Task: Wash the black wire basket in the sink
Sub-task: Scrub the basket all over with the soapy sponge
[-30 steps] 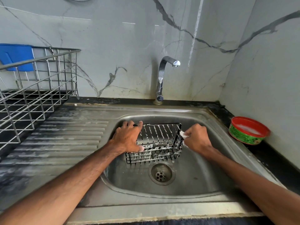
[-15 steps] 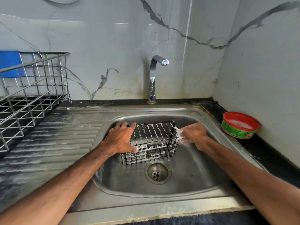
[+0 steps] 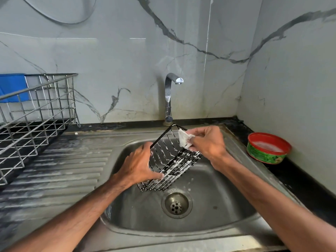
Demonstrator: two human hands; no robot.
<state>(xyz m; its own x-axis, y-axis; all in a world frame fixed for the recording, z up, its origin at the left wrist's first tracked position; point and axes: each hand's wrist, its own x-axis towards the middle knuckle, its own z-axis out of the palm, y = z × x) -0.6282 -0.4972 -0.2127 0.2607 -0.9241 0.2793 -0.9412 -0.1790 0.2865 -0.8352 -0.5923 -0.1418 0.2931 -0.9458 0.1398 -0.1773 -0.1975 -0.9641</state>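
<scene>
Now the black wire basket (image 3: 174, 165) is tipped up on one end, higher above the sink (image 3: 218, 211) than before. It looks light and stiff, but soapy and slippery, so the thick rim seems the best place to hold. The left hand (image 3: 140, 164) curls its fingers round the near end. The right hand (image 3: 209, 142) pinches a white cloth (image 3: 184, 140) at the top rim.

wire basket (image 3: 171, 160) over the sink (image 3: 209, 211), left hand (image 3: 140, 164) on its left end, right hand (image 3: 209, 142) with a cloth (image 3: 184, 140) at its far rim, drain (image 3: 176, 203) just in front, tap (image 3: 169, 99) behind, dish rack (image 3: 36, 124) far left, tub (image 3: 267, 148) on the tabletop (image 3: 291, 177) right
</scene>
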